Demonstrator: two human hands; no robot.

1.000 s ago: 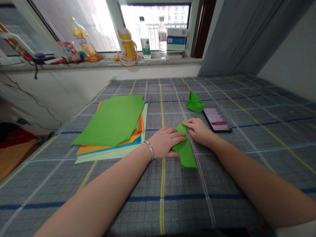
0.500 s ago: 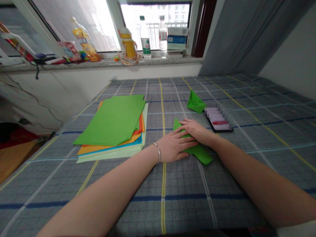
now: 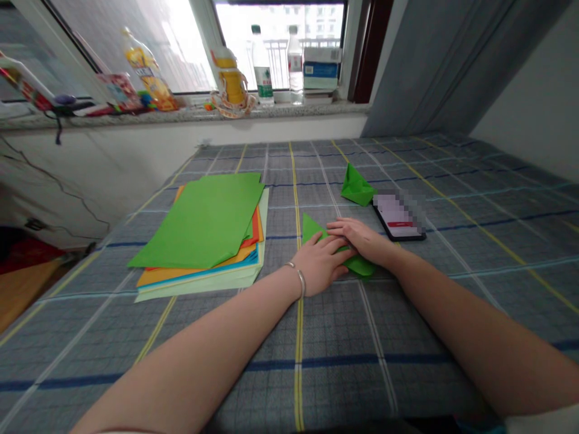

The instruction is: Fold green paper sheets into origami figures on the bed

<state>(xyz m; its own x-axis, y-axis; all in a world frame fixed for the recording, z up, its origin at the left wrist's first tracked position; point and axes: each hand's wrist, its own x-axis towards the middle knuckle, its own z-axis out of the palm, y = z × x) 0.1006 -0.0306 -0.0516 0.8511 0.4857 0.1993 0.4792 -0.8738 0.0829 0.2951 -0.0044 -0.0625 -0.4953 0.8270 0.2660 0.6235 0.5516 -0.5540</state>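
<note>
A folded piece of green paper (image 3: pixel 311 229) lies on the checked cloth. Its pointed end shows to the left of my hands and another edge to the right; the middle is hidden beneath them. My left hand (image 3: pixel 322 262), with a silver bangle at the wrist, rests on the paper with its fingers stretched across it. From the right, my right hand (image 3: pixel 362 240) lies over the paper with its fingers extended, touching or slightly overlapping the left fingers. Behind them stands a folded green paper boat shape (image 3: pixel 357 188).
A stack of coloured paper sheets (image 3: pixel 203 220), green on top, lies to the left. A phone (image 3: pixel 400 226) with a blurred screen is beyond my right hand. Several bottles and boxes stand on the windowsill (image 3: pixel 289 112) at the back.
The folded green paper has turned or shifted, its point now further left and its lower right end drawn up. My left fingers have bent a little; my right hand has hardly moved.
</note>
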